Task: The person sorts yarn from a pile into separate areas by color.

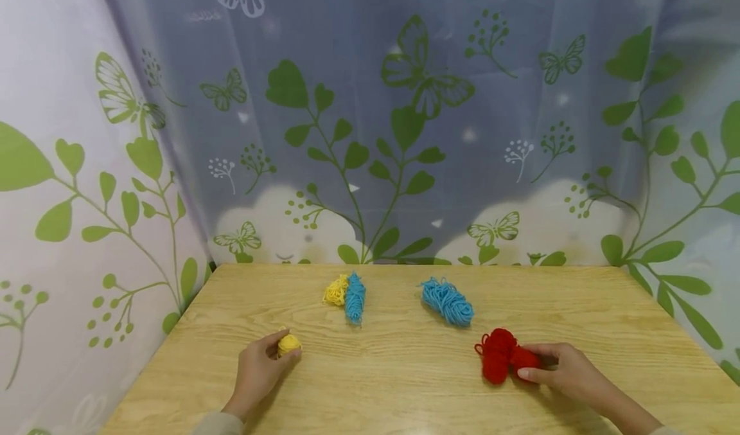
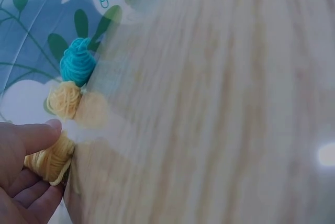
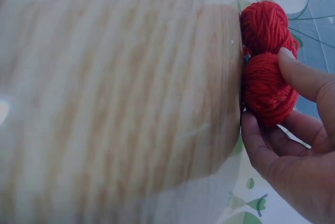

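My left hand (image 1: 257,369) pinches a small yellow yarn ball (image 1: 289,344) between thumb and fingers at the left of the table. In the left wrist view the thumb lies over this yellow yarn (image 2: 51,162), with fingers beneath it. On the right side, my right hand (image 1: 571,374) grips a red yarn ball (image 1: 525,362). A second red yarn ball (image 1: 497,358) lies against it on the left, a loose loop sticking out. The right wrist view shows thumb and fingers round the nearer red ball (image 3: 268,90), the other red ball (image 3: 266,26) just beyond.
Toward the back, a yellow yarn bundle (image 1: 336,291) touches a slim blue yarn skein (image 1: 355,299). A thicker blue skein (image 1: 448,302) lies to their right. The wooden table (image 1: 393,383) ends at a patterned curtain (image 1: 370,184) behind and at both sides.
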`<action>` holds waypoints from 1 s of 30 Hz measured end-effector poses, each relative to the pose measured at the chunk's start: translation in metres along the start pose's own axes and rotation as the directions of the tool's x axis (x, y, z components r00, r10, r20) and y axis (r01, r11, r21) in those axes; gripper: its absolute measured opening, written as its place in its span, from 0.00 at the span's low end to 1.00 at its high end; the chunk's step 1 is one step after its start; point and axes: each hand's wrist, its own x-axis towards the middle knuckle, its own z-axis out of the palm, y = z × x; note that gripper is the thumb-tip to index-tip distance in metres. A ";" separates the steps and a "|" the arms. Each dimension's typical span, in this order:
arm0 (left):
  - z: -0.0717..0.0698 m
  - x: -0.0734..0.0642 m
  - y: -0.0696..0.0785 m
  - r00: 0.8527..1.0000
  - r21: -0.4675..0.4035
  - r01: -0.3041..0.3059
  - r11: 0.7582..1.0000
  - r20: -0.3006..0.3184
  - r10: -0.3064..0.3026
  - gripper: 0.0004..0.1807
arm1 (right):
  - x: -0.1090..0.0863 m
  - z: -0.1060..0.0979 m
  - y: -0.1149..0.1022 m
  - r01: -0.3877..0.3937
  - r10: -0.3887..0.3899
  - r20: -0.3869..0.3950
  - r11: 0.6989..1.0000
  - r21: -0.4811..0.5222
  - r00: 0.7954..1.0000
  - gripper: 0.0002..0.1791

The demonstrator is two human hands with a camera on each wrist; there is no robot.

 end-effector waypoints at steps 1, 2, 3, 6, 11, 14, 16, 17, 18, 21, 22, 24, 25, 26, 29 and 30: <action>0.000 0.000 -0.001 1.000 -0.002 0.004 1.000 -0.001 -0.004 0.27 | 0.000 0.000 0.000 0.002 -0.002 -0.002 1.000 -0.010 1.000 0.31; -0.001 -0.001 -0.001 1.000 -0.005 0.006 1.000 -0.002 -0.006 0.27 | 0.001 0.000 -0.001 0.003 -0.003 -0.003 1.000 -0.019 1.000 0.31; -0.001 -0.001 -0.001 1.000 -0.007 0.007 1.000 -0.003 -0.007 0.27 | 0.000 0.000 -0.001 0.003 -0.003 -0.004 1.000 -0.024 1.000 0.31; -0.001 -0.002 -0.001 1.000 -0.008 0.008 1.000 -0.002 -0.008 0.27 | 0.001 -0.002 -0.003 0.006 -0.006 -0.001 1.000 -0.020 1.000 0.31; 0.000 -0.001 -0.002 1.000 -0.009 0.015 1.000 0.005 -0.015 0.27 | 0.003 -0.008 -0.007 0.049 -0.050 0.008 0.996 0.077 0.999 0.34; 0.001 -0.001 -0.003 1.000 -0.005 0.014 1.000 0.007 -0.014 0.27 | 0.006 -0.010 -0.013 0.080 -0.080 0.000 0.991 0.111 0.997 0.35; 0.001 -0.001 -0.002 1.000 -0.002 0.009 1.000 0.009 -0.009 0.26 | 0.007 -0.011 -0.019 0.099 -0.098 -0.014 0.989 0.108 0.995 0.36; 0.001 -0.001 -0.002 1.000 -0.002 0.005 1.000 0.012 -0.005 0.26 | 0.008 -0.012 -0.023 0.114 -0.112 -0.023 0.988 0.101 0.993 0.36; 0.001 0.000 -0.002 1.000 -0.003 0.001 1.000 0.014 -0.001 0.26 | 0.009 -0.012 -0.027 0.128 -0.126 -0.030 0.988 0.091 0.992 0.36; 0.001 0.001 -0.001 1.000 -0.009 -0.006 1.000 0.019 0.007 0.26 | 0.014 -0.013 -0.041 0.170 -0.167 -0.043 0.981 0.094 0.985 0.35; 0.001 0.001 -0.001 1.000 -0.012 -0.007 1.000 0.020 0.007 0.26 | 0.017 -0.013 -0.046 0.183 -0.179 -0.043 0.978 0.105 0.983 0.35; 0.001 0.002 -0.001 1.000 -0.012 -0.008 1.000 0.020 0.008 0.26 | 0.021 -0.012 -0.057 0.215 -0.211 -0.044 0.969 0.124 0.977 0.34; 0.000 0.002 -0.001 1.000 -0.010 -0.008 1.000 0.022 0.008 0.26 | 0.024 -0.010 -0.063 0.224 -0.220 -0.044 0.965 0.137 0.975 0.34; 0.000 0.002 -0.001 1.000 -0.007 -0.008 1.000 0.023 0.008 0.26 | 0.027 -0.009 -0.068 0.238 -0.235 -0.040 0.960 0.146 0.971 0.34; -0.001 0.002 -0.001 1.000 0.008 -0.016 1.000 0.024 0.016 0.25 | 0.037 -0.003 -0.083 0.277 -0.277 -0.026 0.946 0.168 0.961 0.34; -0.001 0.002 -0.001 1.000 0.014 -0.020 1.000 0.023 0.019 0.25 | 0.041 0.000 -0.088 0.281 -0.282 -0.018 0.943 0.178 0.959 0.34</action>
